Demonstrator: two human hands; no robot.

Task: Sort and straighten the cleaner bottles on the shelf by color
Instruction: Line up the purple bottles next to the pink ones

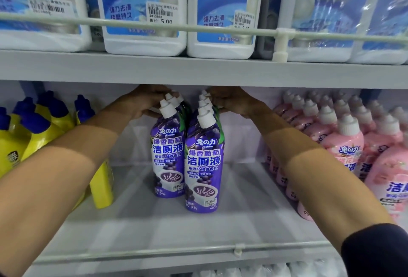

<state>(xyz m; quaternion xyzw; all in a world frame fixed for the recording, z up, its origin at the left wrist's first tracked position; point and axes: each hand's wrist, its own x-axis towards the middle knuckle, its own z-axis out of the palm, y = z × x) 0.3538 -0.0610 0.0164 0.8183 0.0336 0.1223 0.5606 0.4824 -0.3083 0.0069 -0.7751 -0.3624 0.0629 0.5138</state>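
Two rows of purple cleaner bottles with white caps stand upright in the middle of the lower shelf, the left row [168, 155] and the right row [203, 170] side by side. My left hand [145, 101] reaches deep in and grips the necks at the back of the left row. On the other side, my right hand [234, 102] grips the necks at the back of the right row. The fingertips of both hands are hidden behind the caps. Yellow bottles with blue caps [33, 131] stand to the left, pink bottles [344, 142] to the right.
The white lower shelf floor [220, 228] has a low rail [198, 251] along its front edge. The upper shelf board [198, 71] hangs just above my hands. White and blue cleaner jugs [143, 11] stand on it behind a rail.
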